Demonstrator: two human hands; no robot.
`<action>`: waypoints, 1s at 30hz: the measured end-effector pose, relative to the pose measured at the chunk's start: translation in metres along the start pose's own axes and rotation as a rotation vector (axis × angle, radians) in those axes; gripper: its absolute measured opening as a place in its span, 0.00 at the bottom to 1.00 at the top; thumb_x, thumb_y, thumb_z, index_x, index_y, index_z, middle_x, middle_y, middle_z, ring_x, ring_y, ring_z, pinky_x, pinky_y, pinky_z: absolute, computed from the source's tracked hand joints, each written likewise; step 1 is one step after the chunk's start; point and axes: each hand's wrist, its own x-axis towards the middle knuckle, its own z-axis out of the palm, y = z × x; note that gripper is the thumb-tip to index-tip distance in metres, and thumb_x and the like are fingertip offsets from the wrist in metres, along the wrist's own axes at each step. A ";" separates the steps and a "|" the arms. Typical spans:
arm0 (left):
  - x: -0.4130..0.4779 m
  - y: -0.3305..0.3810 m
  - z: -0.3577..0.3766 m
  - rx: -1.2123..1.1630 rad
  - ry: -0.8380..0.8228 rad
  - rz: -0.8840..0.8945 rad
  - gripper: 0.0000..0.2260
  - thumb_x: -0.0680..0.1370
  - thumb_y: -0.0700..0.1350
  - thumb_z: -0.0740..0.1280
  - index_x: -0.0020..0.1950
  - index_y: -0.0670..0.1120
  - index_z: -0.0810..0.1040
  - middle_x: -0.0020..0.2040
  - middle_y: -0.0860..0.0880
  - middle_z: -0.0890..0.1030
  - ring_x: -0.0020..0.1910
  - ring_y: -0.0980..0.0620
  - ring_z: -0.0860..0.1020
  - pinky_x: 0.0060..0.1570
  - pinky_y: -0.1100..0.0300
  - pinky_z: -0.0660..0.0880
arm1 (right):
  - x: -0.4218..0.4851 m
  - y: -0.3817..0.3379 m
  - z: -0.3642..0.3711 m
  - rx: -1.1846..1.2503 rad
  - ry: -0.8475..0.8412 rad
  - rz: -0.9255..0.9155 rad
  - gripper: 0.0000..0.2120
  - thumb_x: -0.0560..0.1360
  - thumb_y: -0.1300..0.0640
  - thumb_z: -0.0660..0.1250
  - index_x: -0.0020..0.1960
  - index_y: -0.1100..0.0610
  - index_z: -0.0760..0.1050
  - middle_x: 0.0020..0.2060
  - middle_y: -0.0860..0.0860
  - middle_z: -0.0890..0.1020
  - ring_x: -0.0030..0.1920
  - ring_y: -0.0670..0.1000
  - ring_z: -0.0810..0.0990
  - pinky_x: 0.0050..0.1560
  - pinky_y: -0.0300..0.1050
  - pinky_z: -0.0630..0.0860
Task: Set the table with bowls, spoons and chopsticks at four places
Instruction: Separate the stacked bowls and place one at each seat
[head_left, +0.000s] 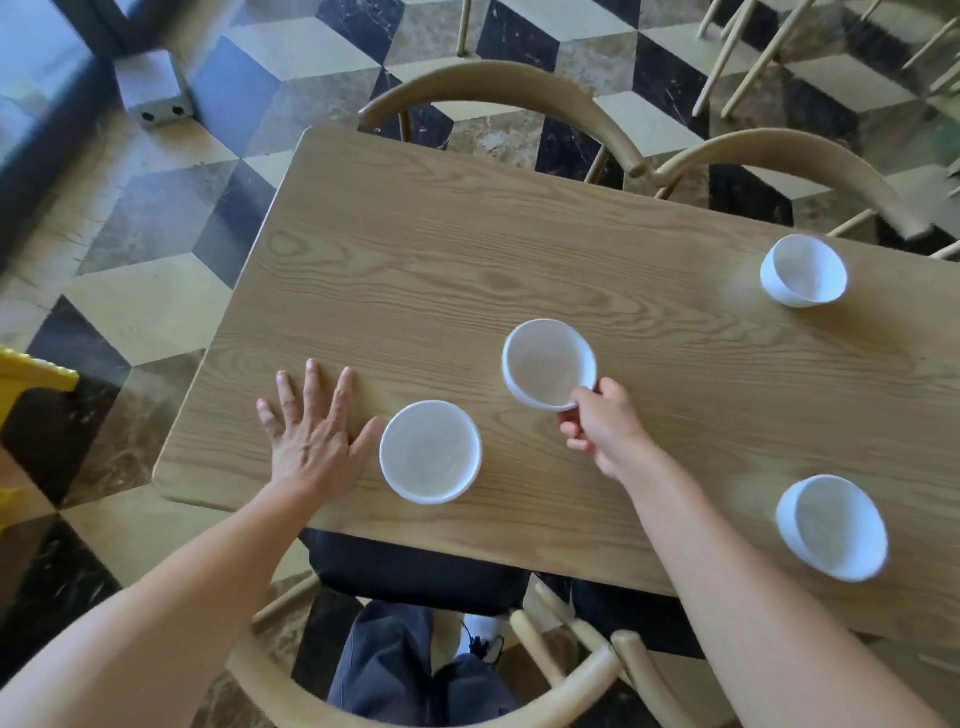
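Your right hand (602, 426) pinches the near rim of a white bowl (548, 364): the thumb lies on the rim's edge, the other fingers (571, 431) curl underneath, and the bowl tilts slightly toward you near the middle of the counter (415, 249). Whether its base touches the wood or is lifted clear, you cannot tell. Your left hand (311, 441) lies flat, palm down, fingers spread wide and holding nothing, pressed on the counter just left of a second white bowl (430, 452), the thumb tip close to its rim but apart from it.

All the bowls are smooth, round and matte white, with pale translucent-looking insides. The second one sits upright near your edge. A third bowl (802, 270) stands at the far right, and a fourth (834, 527) at the near right edge; both look tilted in the wide-angle view.

The counter is a light wooden rectangle with rounded corners and bold oval grain. Curved-back wooden chairs (519, 88) stand at its far side, and another chair's arm (566, 691) curves below you beside your dark trousers (384, 670). The floor (156, 218) is polished stone in a cube pattern of black, beige and veined brown. A yellow object (31, 369) shows at the left edge.
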 end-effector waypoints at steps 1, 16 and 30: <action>0.010 0.001 -0.005 -0.014 0.002 -0.005 0.36 0.77 0.71 0.48 0.82 0.58 0.46 0.83 0.46 0.41 0.80 0.37 0.36 0.75 0.35 0.37 | -0.003 -0.006 0.013 -0.016 -0.036 -0.013 0.06 0.77 0.67 0.55 0.49 0.58 0.64 0.33 0.57 0.70 0.19 0.46 0.66 0.18 0.33 0.56; 0.157 0.036 -0.049 -0.037 0.076 0.193 0.32 0.81 0.64 0.52 0.82 0.53 0.51 0.83 0.40 0.46 0.80 0.33 0.40 0.75 0.32 0.41 | 0.033 -0.057 0.100 -0.144 -0.049 -0.024 0.03 0.78 0.62 0.58 0.47 0.57 0.65 0.36 0.59 0.74 0.22 0.48 0.68 0.19 0.36 0.60; 0.167 0.040 -0.034 0.024 0.216 0.197 0.33 0.79 0.65 0.51 0.82 0.52 0.56 0.82 0.40 0.52 0.80 0.32 0.45 0.75 0.32 0.43 | 0.139 -0.138 0.134 -0.030 0.002 -0.035 0.03 0.79 0.64 0.55 0.52 0.58 0.64 0.37 0.57 0.72 0.24 0.49 0.67 0.18 0.34 0.59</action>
